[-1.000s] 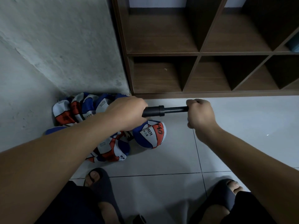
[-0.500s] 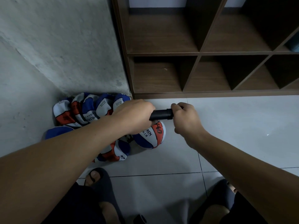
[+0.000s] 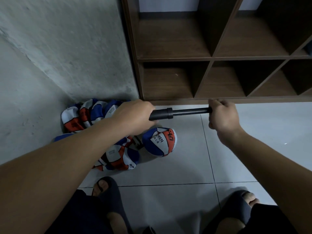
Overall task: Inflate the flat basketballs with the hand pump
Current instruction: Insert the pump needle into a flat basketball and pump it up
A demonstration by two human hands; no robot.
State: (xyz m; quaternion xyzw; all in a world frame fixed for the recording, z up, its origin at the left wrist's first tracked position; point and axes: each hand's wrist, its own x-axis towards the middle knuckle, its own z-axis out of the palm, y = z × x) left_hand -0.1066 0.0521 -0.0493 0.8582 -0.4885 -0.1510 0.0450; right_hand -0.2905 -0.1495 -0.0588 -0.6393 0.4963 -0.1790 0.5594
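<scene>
Left hand (image 3: 135,116) is wrapped tight around the barrel of the black hand pump (image 3: 175,113), right hand (image 3: 222,115) is clenched on the handle end, so each grip is grasping the pump. The pump is held in the air above the floor (image 3: 168,169), its long axis lying nearly level from left to right, rod drawn out toward the right hand, barrel end pointing left under the left hand. Below it sits 1 partly filled blue, white and orange basketball (image 3: 159,141), touching a heap of flat basketballs (image 3: 87,114) in the wall corner. A brown shelf (image 3: 211,58) stands just behind.
</scene>
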